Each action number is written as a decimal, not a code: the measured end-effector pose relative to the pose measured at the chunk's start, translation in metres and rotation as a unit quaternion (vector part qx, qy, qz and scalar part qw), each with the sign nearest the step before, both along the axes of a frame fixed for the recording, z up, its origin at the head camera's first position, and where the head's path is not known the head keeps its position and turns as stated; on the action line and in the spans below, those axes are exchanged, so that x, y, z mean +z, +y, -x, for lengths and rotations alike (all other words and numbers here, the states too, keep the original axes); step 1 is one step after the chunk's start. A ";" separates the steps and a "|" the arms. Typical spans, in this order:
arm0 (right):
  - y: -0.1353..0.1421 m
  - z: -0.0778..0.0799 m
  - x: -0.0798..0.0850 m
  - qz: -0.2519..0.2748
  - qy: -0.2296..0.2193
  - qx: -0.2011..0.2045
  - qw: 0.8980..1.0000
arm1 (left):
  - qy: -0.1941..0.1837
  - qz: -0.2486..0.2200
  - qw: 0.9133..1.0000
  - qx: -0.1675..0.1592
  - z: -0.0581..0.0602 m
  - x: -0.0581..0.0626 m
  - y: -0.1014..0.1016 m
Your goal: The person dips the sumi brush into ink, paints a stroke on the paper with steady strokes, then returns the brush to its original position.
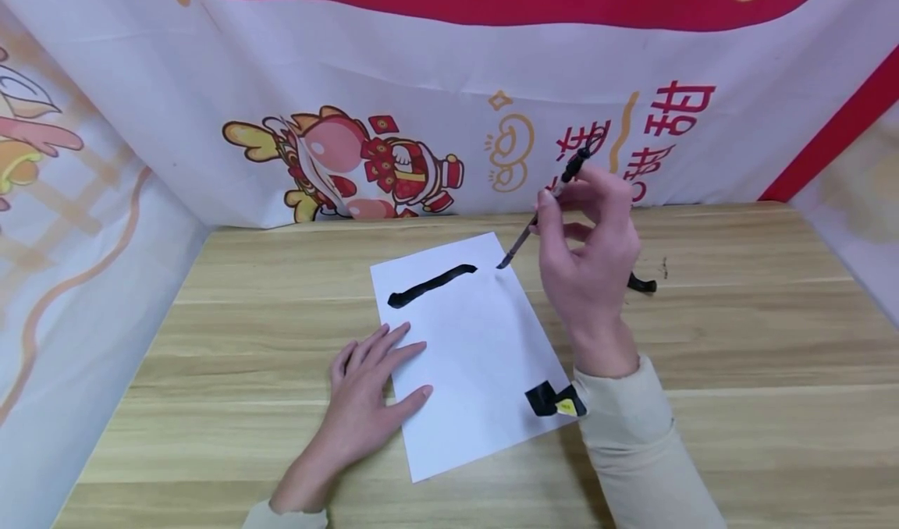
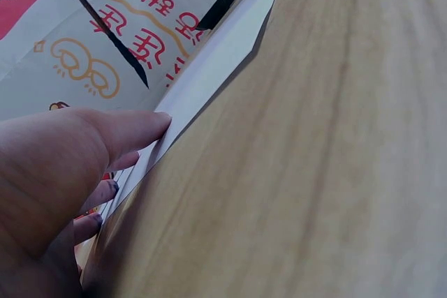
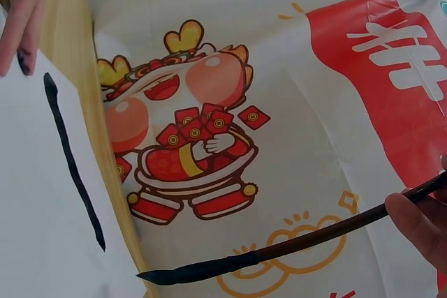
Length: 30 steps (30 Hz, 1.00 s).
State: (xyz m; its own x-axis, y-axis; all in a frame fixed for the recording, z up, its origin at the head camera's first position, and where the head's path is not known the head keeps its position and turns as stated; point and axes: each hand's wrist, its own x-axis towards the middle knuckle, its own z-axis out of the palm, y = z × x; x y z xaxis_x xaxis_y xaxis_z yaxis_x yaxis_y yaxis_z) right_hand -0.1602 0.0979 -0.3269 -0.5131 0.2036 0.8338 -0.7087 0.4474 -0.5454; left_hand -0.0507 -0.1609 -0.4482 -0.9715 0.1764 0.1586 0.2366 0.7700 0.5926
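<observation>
A white sheet of paper [image 1: 477,357] lies slanted on the table, with one thick black stroke [image 1: 431,283] across its upper part. My left hand [image 1: 368,404] rests on the sheet's left edge, fingers spread and fairly straight, thumb on the paper. In my right hand [image 1: 590,252] a dark writing brush [image 3: 300,242] is pinched between thumb and fingers, tilted with its tip downward. The brush tip, dark with ink, hovers over the paper's upper right, right of the stroke's end. Dark smudges mark some left fingertips in both wrist views.
A black item with a yellow label [image 1: 565,406] sits on the paper's lower right corner, by the right sleeve. Behind the right hand, a curved black piece [image 1: 642,284] lies on the wooden table [image 1: 758,435]. A printed cloth [image 1: 421,61] hangs along the table's back edge.
</observation>
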 end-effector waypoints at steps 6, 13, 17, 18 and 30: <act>0.000 -0.001 0.000 -0.015 -0.007 0.001 1.000 | -0.002 0.000 1.000 0.000 0.000 -0.001 0.000; 0.002 -0.001 0.000 -0.031 -0.020 0.011 0.999 | -0.002 -0.002 1.000 0.000 0.000 -0.001 0.000; 0.003 -0.002 0.001 -0.032 -0.024 0.009 0.999 | -0.003 -0.002 1.000 -0.001 0.000 0.000 0.000; 0.003 -0.002 0.001 -0.032 -0.023 0.009 0.999 | -0.003 -0.002 1.000 -0.002 0.000 0.000 0.001; 0.016 -0.018 0.017 0.033 -0.046 0.098 0.994 | -0.008 0.005 1.000 0.001 0.000 0.001 0.001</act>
